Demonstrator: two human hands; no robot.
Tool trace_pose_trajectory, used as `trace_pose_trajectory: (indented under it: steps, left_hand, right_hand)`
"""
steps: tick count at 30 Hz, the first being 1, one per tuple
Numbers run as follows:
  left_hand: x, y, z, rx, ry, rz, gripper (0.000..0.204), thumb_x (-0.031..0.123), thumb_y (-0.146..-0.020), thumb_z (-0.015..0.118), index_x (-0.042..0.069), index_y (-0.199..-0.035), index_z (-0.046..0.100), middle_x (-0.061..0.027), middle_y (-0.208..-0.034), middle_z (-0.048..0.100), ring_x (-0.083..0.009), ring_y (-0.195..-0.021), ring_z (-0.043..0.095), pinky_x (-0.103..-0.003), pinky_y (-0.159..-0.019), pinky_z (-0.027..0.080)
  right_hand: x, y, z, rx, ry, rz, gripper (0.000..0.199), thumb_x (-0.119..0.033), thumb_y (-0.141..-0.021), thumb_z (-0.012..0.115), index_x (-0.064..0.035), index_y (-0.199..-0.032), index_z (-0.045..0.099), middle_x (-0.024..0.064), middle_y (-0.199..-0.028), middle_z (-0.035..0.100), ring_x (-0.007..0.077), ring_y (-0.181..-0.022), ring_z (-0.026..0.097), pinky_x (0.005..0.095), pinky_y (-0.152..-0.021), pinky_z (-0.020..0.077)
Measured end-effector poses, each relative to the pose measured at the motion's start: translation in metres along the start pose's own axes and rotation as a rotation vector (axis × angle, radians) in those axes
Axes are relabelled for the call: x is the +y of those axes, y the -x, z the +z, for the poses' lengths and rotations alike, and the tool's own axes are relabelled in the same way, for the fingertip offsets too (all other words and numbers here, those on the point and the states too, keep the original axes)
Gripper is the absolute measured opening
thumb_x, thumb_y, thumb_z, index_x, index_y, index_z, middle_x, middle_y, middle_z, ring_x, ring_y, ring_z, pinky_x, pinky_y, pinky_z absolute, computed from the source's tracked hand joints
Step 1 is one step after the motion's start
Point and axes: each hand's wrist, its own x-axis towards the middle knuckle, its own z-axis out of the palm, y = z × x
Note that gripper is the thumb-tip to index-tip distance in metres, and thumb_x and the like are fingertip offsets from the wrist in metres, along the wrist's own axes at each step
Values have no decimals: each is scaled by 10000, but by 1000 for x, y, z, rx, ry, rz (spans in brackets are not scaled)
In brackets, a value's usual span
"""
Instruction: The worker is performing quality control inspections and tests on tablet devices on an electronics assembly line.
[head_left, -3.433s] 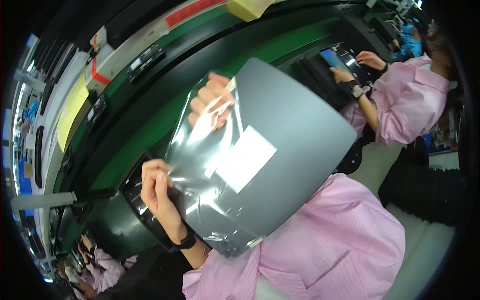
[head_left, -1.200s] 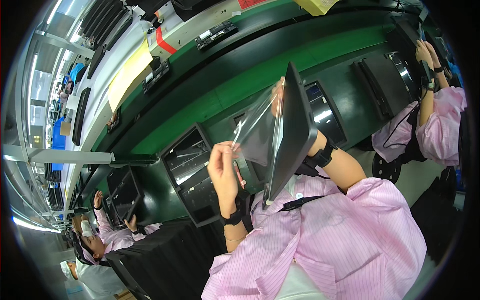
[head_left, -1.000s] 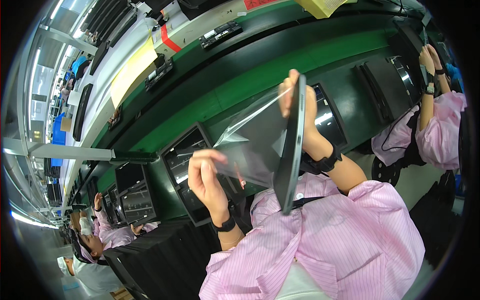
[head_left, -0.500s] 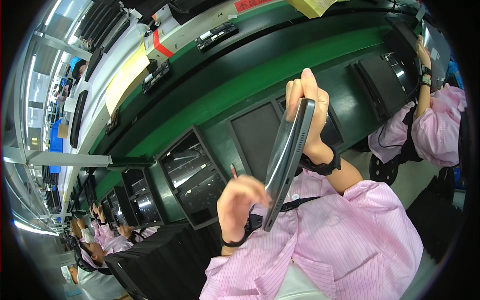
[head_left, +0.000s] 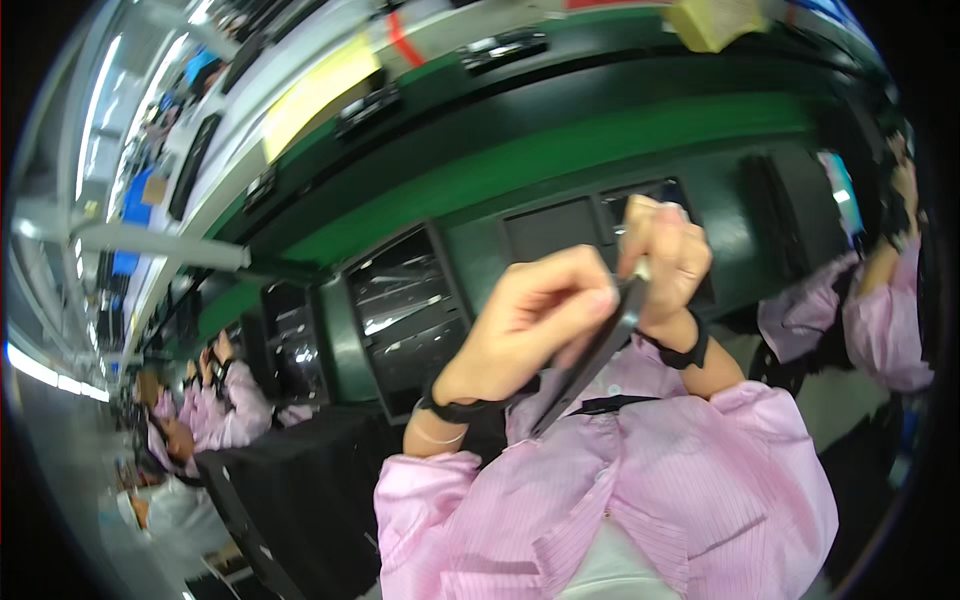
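Observation:
A thin dark tablet (head_left: 597, 352) is tilted in front of my chest, turned almost edge-on, its lower end close to my shirt. My right hand (head_left: 668, 258) is closed at the tablet's upper end, with the fingers bent; a small pale spot shows there, too blurred to name. My left hand (head_left: 535, 325) has its fingers curled and the thumb against the tablet's upper edge, close to the right hand. Some of its fingertips are hidden behind the tablet. Black bands circle both wrists.
Black trays (head_left: 405, 310) with shiny dark panels lie on the green bench beyond my hands. Yellow paper (head_left: 320, 95) and small circuit boards (head_left: 505, 50) line the shelf. A yellow block (head_left: 715, 22) stands farther right. Co-workers in pink sleeves (head_left: 890, 330) work on either side.
My left hand has moved up along the tablet to its upper end, beside my right hand. The right hand and the tablet's top have come lower. The whole view has shifted.

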Motion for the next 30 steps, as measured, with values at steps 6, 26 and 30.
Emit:
trace_pose_trajectory:
  steps: [6, 26, 30]
  left_hand:
    - [0, -2, 0, 121, -198, 184, 174, 177, -947, 515, 6, -918, 501, -5, -747, 492, -41, -588, 450, -200, -524, 363]
    - [-11, 24, 8, 433, -683, 450, 87, 14, -832, 592, -26, -765, 554, -111, -721, 555, -206, -632, 564, -274, -561, 435]
    - [-29, -19, -16, 310, -12, 311, 232, 160, -985, 451, 14, -812, 502, -37, -699, 536, -90, -612, 540, -228, -549, 425]
  right_hand:
    - [11, 0, 5, 128, -14, 333, 531, -230, -1016, 370, -45, -519, 407, -19, -502, 398, 49, -460, 254, 256, -450, 184]
    - [82, 23, 17, 240, -140, 1051, 428, -322, -1010, 364, -114, -636, 386, -17, -508, 367, 55, -389, 293, 205, -349, 204]
    - [73, 25, 22, 168, -289, 1353, 300, -267, -928, 448, -64, -721, 527, 28, -683, 506, 121, -607, 482, 298, -529, 400]
